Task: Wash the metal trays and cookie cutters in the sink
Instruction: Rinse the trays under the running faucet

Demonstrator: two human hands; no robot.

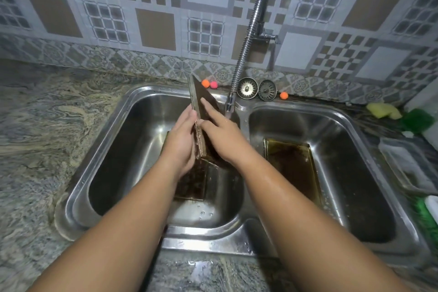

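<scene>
Just left of the faucet (229, 101), our left hand (182, 141) grips the upright tray (204, 99) while our right hand (221, 134) rubs it straight-fingered, and we should angle its face toward the spout.

Left hand (182, 142) holds a tray (204, 100) upright (over the left basin (139, 130)), right hand (221, 136) flat against it.
</scene>
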